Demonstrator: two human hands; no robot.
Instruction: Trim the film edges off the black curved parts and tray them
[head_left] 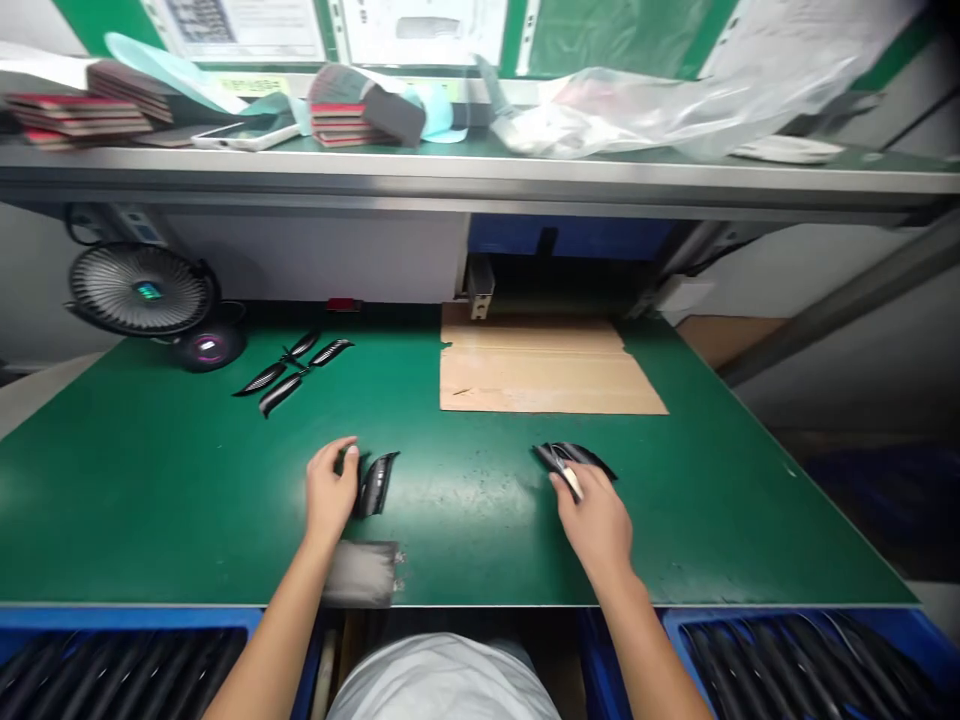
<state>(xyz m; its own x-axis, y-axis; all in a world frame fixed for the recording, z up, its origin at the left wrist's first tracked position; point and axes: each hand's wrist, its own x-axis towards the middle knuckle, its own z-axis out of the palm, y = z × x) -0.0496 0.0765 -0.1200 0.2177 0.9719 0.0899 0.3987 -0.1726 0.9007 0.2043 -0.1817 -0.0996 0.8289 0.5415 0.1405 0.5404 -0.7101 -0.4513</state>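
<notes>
My left hand (330, 497) rests low over the green table, thumb and fingers curled at the edge of a glossy black curved part (377, 485). Part of that piece is hidden behind the fingers. On the right, my right hand (598, 522) pinches another black curved part (589, 458), along with a slim piece that has a pale end (573, 486); its kind is not clear. Just below my left wrist lies a blurred grey block (361, 574) at the table's front edge. Farther back on the left are several black leaf-shaped parts (281, 391), joined in pairs.
A cardboard sheet (540, 375) lies at the back centre. A small fan (144, 290) stands back left. Blue bins (131, 618) with rows of black parts flank me below the table edge. Overhead, a shelf (480, 170) carries red-and-dark stacks, a phone (247, 133) and plastic bags (637, 110).
</notes>
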